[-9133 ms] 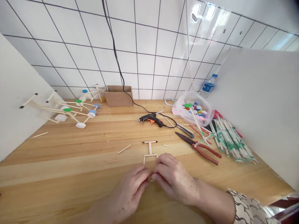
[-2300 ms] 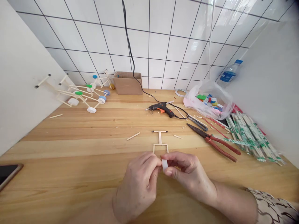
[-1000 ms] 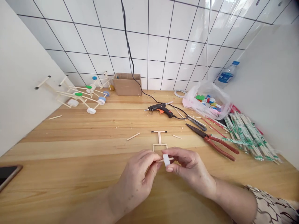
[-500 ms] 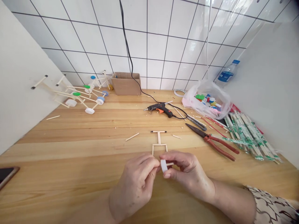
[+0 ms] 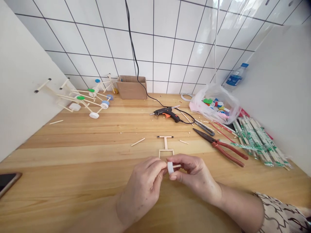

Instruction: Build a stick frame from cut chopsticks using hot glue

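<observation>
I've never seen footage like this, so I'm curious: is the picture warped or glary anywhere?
In the head view, the white wall tiles glare toward the upper right and their grout lines fan outward, a wide-angle look; the wooden tabletop shows no strong glare, and the white bottle cap between the left hand and right hand looks fairly sharp.

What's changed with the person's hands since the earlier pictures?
Earlier the hands pinched together with nothing clear between them. Now the left hand and right hand hold a white plastic bottle cap between their fingertips, with a thin wooden stick poking out to the cap's right. The wooden stick frame, hot glue gun and red-handled pliers lie where they were.
</observation>
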Demonstrator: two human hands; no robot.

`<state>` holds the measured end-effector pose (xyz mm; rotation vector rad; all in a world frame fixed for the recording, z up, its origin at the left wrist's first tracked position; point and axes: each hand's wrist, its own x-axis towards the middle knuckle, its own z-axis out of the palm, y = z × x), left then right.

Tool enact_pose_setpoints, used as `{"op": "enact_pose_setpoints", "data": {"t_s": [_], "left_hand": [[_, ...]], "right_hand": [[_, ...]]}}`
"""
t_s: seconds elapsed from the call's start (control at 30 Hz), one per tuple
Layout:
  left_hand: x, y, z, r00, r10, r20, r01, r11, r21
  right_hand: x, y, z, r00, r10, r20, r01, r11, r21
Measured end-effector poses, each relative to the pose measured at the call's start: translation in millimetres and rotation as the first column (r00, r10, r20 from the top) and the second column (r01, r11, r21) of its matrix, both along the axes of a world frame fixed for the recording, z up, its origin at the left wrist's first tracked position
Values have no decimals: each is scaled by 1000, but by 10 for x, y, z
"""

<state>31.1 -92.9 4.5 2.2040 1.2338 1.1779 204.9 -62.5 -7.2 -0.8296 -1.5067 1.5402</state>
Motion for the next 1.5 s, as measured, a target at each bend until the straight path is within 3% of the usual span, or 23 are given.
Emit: {"op": "enact_pose_setpoints", "data": {"t_s": [0.27, 0.63, 0.83, 1.17, 1.5], "left_hand": [[-4, 1, -18, 999, 43, 30, -41, 999, -34], [-24, 6, -25, 1000, -14, 4, 14, 1000, -27], [-30, -2, 43, 999, -29, -36, 29, 1000, -9], [-64, 12, 1, 998, -55, 39, 59, 992, -109], [-46, 19, 18, 992, -87, 91, 100, 983, -153]], "right_hand": [[12, 66, 76, 998, 59, -3, -59, 997, -57], [15, 22, -15, 998, 54, 11, -54, 999, 5], [4, -16, -9, 997, 21, 72, -31, 989, 147], [-7, -38, 66, 977, -44, 208, -39, 926, 376], [-1, -9, 129, 971, -46, 235, -41, 935, 351]]}}
